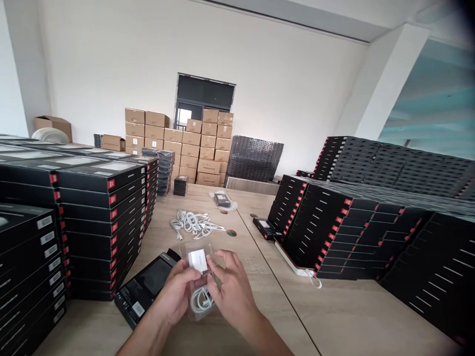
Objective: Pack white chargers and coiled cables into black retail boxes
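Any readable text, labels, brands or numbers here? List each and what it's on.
None legible.
White labels on stacked black boxes: too small, blurred.
Print on cardboard cartons: blurred marks only.
Sticker on lone black box: too small.
Clear bag between left hand and right hand: no print visible.

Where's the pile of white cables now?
In the head view, the white cables lie on the table beyond the left hand and right hand, right of the black box stack.
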`<state>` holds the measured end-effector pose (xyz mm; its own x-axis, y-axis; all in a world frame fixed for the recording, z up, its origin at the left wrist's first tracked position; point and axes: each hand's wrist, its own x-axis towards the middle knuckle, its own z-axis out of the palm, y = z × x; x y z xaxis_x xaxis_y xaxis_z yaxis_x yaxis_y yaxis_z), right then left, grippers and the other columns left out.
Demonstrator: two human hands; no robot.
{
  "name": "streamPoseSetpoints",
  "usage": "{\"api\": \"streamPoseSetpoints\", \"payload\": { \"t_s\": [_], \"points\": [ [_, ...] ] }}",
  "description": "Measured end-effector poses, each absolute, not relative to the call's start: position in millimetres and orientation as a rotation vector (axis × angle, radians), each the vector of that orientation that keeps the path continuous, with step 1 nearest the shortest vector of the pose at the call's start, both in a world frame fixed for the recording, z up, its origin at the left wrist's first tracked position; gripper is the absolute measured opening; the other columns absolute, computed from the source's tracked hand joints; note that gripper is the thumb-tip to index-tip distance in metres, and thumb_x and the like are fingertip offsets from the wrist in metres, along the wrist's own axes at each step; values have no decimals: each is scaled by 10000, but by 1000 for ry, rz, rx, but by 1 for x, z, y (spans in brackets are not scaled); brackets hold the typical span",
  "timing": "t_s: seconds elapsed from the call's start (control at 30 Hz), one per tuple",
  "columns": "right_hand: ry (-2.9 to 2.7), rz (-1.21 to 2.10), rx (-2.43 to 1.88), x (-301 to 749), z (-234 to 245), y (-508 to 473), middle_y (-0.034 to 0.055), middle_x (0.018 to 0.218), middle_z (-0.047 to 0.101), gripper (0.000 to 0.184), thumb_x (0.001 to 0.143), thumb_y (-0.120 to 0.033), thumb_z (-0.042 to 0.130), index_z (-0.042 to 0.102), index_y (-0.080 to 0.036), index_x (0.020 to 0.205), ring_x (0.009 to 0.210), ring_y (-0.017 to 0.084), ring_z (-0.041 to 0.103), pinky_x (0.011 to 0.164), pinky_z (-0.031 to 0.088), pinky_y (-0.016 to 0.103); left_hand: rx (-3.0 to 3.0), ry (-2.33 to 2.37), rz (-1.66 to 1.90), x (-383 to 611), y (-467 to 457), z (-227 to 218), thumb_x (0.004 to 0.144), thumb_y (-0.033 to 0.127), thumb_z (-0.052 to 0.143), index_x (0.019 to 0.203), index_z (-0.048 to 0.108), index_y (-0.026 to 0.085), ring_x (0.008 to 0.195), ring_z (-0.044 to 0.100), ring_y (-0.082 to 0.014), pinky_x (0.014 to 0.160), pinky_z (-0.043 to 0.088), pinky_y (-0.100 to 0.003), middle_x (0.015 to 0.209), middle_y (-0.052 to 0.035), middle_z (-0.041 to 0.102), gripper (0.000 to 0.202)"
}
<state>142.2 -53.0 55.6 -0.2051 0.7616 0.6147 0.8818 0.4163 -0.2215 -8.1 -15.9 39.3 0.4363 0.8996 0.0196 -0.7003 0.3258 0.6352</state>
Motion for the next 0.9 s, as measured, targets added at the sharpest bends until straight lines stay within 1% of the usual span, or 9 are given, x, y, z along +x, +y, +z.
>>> {"api": "streamPoseSetpoints", "payload": {
  "t_s": [0.13, 0.23, 0.33, 0.4, 0.5, 0.57, 0.67, 0.77, 0.9],
  "points": [
    [-2017, 175, -1322, 152, 46, -51, 90, 1447, 425, 584, 851, -152, 547, 469, -313, 1407, 1349, 264, 393, 1080, 408, 463, 552, 398, 1090, -15, -11, 42, 579, 26, 682, 952, 694, 140, 800, 721, -220, 808, 547, -345, 907, -85, 771, 390],
    [-1953, 312, -1332, 152, 39, -49, 59, 1473, 412, 664, 819, -103, 538, 429, -347, 1427, 1372, 251, 380, 1113, 377, 456, 557, 375, 1087, -17, -11, 45, 575, 7, 653, 1002, 690, 135, 826, 722, -217, 827, 547, -333, 953, -98, 768, 448],
    [-1930, 282, -1296, 147, 37, -49, 55, 1444, 460, 716, 788, -57, 521, 419, -344, 1435, 1349, 247, 414, 1115, 377, 450, 542, 363, 1088, -17, -13, 46, 569, -13, 609, 1072, 676, 135, 854, 719, -208, 875, 536, -333, 992, -101, 762, 529],
    [-1943, 291, -1243, 144, 40, -50, 46, 1445, 473, 689, 817, -63, 496, 408, -343, 1441, 1346, 234, 420, 1124, 370, 445, 522, 344, 1075, -18, -14, 47, 578, -10, 589, 1079, 674, 139, 884, 715, -211, 904, 527, -347, 997, -98, 761, 530],
    [-1930, 376, -1194, 145, 45, -51, 25, 1466, 465, 530, 933, -138, 408, 447, -357, 1414, 1356, 208, 417, 1134, 360, 442, 510, 293, 1056, -18, -13, 47, 592, 3, 572, 1063, 677, 135, 933, 707, -227, 952, 506, -385, 1009, -103, 758, 500],
    [-1909, 384, -1178, 148, 44, -50, 27, 1456, 480, 468, 972, -184, 370, 477, -356, 1394, 1347, 202, 433, 1128, 371, 438, 517, 278, 1052, -17, -12, 46, 595, 5, 569, 1060, 675, 131, 953, 702, -234, 971, 494, -401, 1016, -106, 755, 494],
    [-1918, 280, -1164, 150, 39, -48, 46, 1410, 528, 468, 961, -180, 405, 482, -342, 1393, 1308, 206, 481, 1098, 416, 416, 525, 296, 1053, -15, -12, 43, 588, 0, 568, 1066, 671, 137, 966, 698, -243, 963, 498, -408, 1017, -99, 754, 508],
    [-1906, 135, -1163, 146, 35, -47, 61, 1358, 571, 485, 938, -150, 436, 501, -334, 1383, 1246, 209, 541, 1053, 466, 387, 524, 343, 1076, -12, -15, 43, 576, -9, 564, 1061, 671, 143, 925, 703, -226, 927, 515, -372, 988, -83, 757, 519],
    [-1844, 132, -1135, 134, 35, -47, 65, 1302, 605, 498, 950, -123, 371, 495, -323, 1389, 1182, 188, 584, 1009, 495, 350, 528, 328, 1096, -14, -16, 47, 559, 0, 568, 1084, 667, 159, 852, 704, -217, 839, 536, -337, 907, -52, 756, 558]
  ]
}}
